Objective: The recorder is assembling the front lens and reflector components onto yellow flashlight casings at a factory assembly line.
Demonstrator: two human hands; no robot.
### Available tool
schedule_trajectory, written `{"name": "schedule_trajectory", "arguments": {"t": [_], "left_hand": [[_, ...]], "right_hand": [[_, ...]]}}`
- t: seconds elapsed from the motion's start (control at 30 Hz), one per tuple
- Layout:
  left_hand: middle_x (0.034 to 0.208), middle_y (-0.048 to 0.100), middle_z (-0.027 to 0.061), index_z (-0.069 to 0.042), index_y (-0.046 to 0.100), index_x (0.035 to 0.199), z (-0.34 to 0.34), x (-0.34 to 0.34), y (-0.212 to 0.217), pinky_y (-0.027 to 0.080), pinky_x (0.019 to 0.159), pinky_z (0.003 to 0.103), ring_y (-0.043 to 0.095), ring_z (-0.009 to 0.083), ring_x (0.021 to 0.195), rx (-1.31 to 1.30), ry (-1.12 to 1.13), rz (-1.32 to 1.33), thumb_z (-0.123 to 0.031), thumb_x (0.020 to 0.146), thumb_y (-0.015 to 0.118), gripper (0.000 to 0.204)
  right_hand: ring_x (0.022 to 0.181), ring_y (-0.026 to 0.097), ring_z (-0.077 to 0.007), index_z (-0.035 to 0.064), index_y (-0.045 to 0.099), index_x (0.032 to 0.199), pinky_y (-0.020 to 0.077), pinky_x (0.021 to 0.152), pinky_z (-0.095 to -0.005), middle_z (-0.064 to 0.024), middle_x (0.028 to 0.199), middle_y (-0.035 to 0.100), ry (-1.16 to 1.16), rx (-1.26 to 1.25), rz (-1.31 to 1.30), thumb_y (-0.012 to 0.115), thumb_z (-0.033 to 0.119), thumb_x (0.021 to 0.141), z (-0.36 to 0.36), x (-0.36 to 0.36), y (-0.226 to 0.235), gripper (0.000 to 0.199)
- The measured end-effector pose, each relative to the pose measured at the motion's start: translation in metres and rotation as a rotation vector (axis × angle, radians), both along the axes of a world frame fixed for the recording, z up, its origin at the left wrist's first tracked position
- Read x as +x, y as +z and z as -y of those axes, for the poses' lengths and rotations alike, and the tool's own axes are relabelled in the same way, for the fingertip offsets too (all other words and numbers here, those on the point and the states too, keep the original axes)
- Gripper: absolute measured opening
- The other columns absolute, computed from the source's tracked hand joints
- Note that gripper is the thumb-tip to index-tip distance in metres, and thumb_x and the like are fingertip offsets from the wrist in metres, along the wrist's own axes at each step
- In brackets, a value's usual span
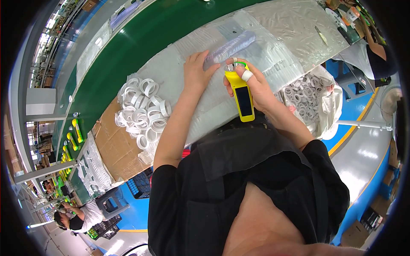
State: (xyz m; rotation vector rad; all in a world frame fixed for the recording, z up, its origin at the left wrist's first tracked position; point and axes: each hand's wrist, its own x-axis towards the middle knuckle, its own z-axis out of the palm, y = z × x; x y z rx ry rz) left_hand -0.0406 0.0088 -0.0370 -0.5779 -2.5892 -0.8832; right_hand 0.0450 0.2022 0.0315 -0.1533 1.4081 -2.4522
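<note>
My right hand [257, 87] is wrapped round a yellow flashlight [234, 78] with a long black panel on its side. Its clear head, with a green edge, points away from me. White wraps show on two fingers of this hand. My left hand [197, 71] is at the near end of a lying stack of thin clear plastic discs [232, 47]. Its thumb and forefinger are on either side of the stack's end; the other fingers stretch forward. Whether one disc is separated between the fingertips is too small to see.
White rings [144, 106] lie heaped left of my arm, beside brown cardboard [117, 147]. A white sack [329, 119] at the right holds more rings. Beyond the plastic-covered worktop [171, 64] runs a green belt [145, 42]. Yellow flashlights [77, 131] stand far left. Co-workers sit at both sides.
</note>
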Motion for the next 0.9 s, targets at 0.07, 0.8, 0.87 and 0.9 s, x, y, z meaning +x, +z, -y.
{"name": "schedule_trajectory", "arguments": {"t": [0.07, 0.8, 0.87, 0.9], "left_hand": [[0.113, 0.061, 0.0137, -0.005, 0.060, 0.124, 0.004, 0.002, 0.002, 0.044, 0.090, 0.040, 0.054, 0.0314, 0.107, 0.053, -0.012, 0.002, -0.029, 0.077, 0.077, 0.056], [0.120, 0.058, 0.0137, -0.001, 0.066, 0.110, 0.011, 0.084, 0.082, 0.037, 0.099, 0.041, 0.052, 0.0306, 0.113, 0.376, -0.295, -0.157, -0.016, 0.096, 0.040, 0.033], [0.124, 0.057, 0.0139, -0.002, 0.067, 0.110, 0.017, 0.082, 0.085, 0.037, 0.099, 0.041, 0.052, 0.0308, 0.114, 0.356, -0.287, -0.218, -0.020, 0.097, 0.044, 0.031], [0.124, 0.057, 0.0139, -0.002, 0.067, 0.110, 0.021, 0.081, 0.086, 0.037, 0.099, 0.041, 0.052, 0.0308, 0.114, 0.350, -0.278, -0.221, -0.020, 0.097, 0.044, 0.031]], "right_hand": [[0.073, 0.059, -0.0168, 0.0056, 0.049, 0.126, 0.0483, 0.066, -0.0306, -0.0122, 0.088, 0.061, 0.003, 0.010, 0.001, 0.051, 0.034, 0.098, 0.000, 0.000, -0.001, 0.040], [0.073, 0.060, -0.0158, 0.0038, 0.049, 0.118, 0.0496, 0.067, -0.0293, -0.0089, 0.092, 0.058, 0.345, 0.051, -0.104, 0.054, 0.030, 0.098, 0.041, -0.005, 0.016, 0.033], [0.072, 0.059, -0.0156, 0.0057, 0.049, 0.120, 0.0490, 0.067, -0.0292, -0.0084, 0.089, 0.058, 0.333, 0.072, -0.212, 0.053, 0.027, 0.098, 0.045, -0.009, 0.016, 0.031], [0.071, 0.059, -0.0155, 0.0067, 0.049, 0.120, 0.0487, 0.067, -0.0292, -0.0081, 0.088, 0.058, 0.321, 0.083, -0.263, 0.053, 0.025, 0.098, 0.047, -0.011, 0.015, 0.030]]}}
